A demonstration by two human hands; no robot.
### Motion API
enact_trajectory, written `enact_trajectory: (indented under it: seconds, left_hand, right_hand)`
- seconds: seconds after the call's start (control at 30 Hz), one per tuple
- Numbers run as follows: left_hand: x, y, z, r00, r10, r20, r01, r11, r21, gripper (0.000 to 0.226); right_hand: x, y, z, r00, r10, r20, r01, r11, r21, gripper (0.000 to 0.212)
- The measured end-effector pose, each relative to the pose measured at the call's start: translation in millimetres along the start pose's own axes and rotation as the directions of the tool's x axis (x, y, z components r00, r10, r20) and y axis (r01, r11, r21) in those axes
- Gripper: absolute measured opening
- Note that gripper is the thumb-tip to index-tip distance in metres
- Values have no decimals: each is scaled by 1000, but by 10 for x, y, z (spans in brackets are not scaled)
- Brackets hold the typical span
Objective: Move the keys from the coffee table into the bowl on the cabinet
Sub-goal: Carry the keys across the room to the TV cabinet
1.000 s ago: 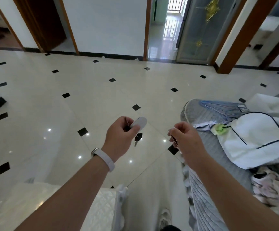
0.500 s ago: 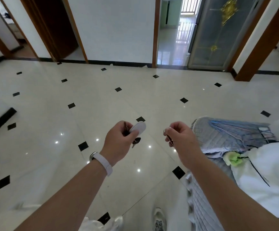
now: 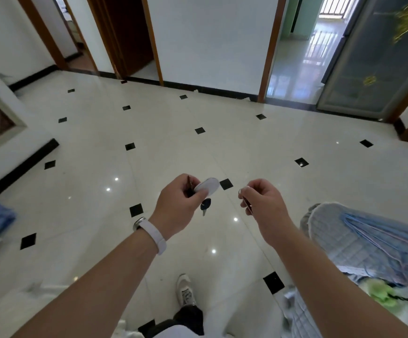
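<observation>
While both hands grip keys (image 3: 205, 205), open floor (image 3: 173, 142) lies ahead.

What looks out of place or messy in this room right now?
Blue clothes hangers lie on the quilted sofa cover at right, beside loose laundry. The tiled floor shows no spill. Both hands hold keys in mid-air.

A home: glossy tiled floor (image 3: 173, 132), wooden door frames (image 3: 154, 42), laundry heaped on quilted bedding (image 3: 349, 240).

Glossy tiled floor (image 3: 173, 147) with black diamond insets; quilted grey cover (image 3: 339, 230) at right; open doorways (image 3: 298, 52) beyond.
</observation>
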State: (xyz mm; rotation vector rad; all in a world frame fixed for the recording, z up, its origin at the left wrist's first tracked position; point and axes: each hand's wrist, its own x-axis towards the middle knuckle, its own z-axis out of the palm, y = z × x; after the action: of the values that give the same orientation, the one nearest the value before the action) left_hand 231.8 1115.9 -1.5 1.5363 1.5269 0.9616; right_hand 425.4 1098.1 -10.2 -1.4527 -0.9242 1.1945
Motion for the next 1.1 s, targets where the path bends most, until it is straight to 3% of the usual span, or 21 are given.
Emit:
enact_trajectory:
  seconds: [0.23,0.47,0.77,1.1]
  left_hand:
    - [787,-422,-336,999,-44,-7,43,996,-75,11]
    - [1731,-848,-974,995,-98,-21,94,987,-130,9]
    - [2452,-1284,-1992,970,-186,-157,160,973,-164,10]
    - [3086,-1859,-2905,851,-362,-381,329,932,-151,21]
  right_hand:
    - [782,-101,649,998,24,54,-18,995,-99,7]
    - [1702,-365,1762,990,17,137,13,976,-216,5]
    - [2421,-435,3127,956,63,287,14,966,-257,5]
    - [3287,-522,4550,853,145,501,-21,969,-245,5]
